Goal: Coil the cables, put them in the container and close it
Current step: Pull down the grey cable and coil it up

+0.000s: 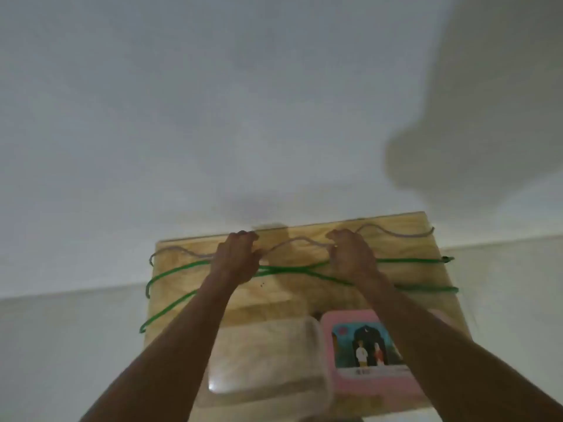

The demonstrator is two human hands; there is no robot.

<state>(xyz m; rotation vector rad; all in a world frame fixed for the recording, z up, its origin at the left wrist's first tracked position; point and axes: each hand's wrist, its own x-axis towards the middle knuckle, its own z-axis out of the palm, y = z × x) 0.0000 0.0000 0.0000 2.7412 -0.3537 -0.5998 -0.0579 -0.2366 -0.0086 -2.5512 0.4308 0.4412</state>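
Nearest the camera, on the wooden tabletop [405,269]: a clear plastic container [268,357], rounded corners, open top, translucent walls with a glare spot at its near-left corner. Just beside it on the right lies a pink lid [370,357], flat, bearing a printed picture label of two small figures under a dark arch. The right forearm crosses over the lid's right part.

Mid-table: a green cable [289,271], thin and glossy, strung across the full width in long loose loops that cross each other between the two wrists; its left loops hang past the tabletop's left edge, its right ends reach the right edge.

Far side: a grey-white cable [292,241], matte, lying in shallow waves along the back edge. Left hand [236,258] grip closed on it, fingers curled down over the strand. Right hand [350,254] grip likewise pinched on the same cable, a hump of slack arching between the two hands.

Beyond: plain pale wall, soft shadows. View is blurred.
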